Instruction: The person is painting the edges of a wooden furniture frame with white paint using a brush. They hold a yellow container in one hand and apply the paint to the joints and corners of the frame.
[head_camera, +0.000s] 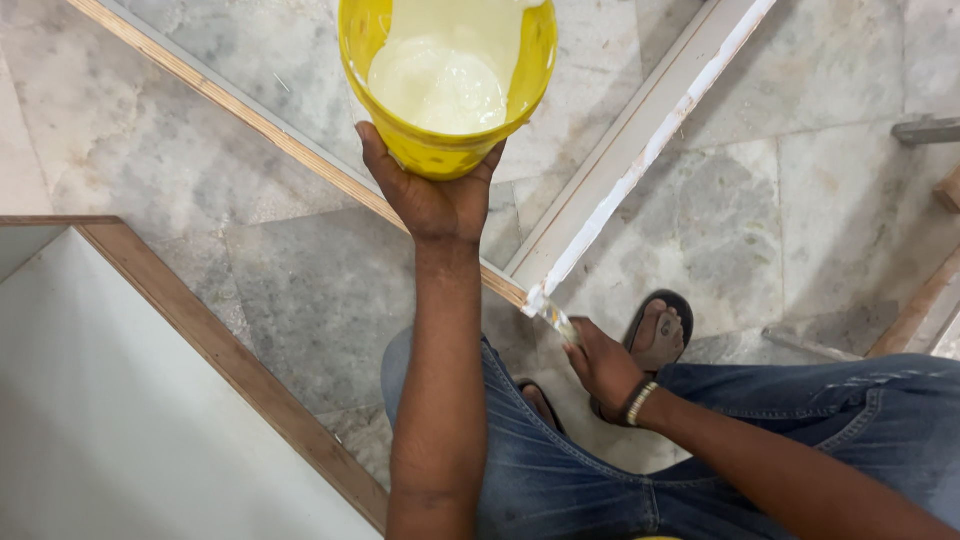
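Note:
My left hand (432, 196) holds up a yellow plastic tub (440, 150) from beneath; the tub holds creamy white glue (438, 85). My right hand (603, 365) grips a small glue-smeared brush or spreader (551, 314), its tip at the near end of a long board edge (640, 155) coated with a white strip of glue. That board runs diagonally up to the right. I wear blue jeans, sandals and a bead bracelet on the right wrist.
A second long plywood-edged strip (240, 105) runs diagonally from top left to the centre. A large white laminated panel with a wooden edge (215, 350) lies at lower left. The floor is grey marble tile (780, 200). More wood pieces lie at the right edge (925, 300).

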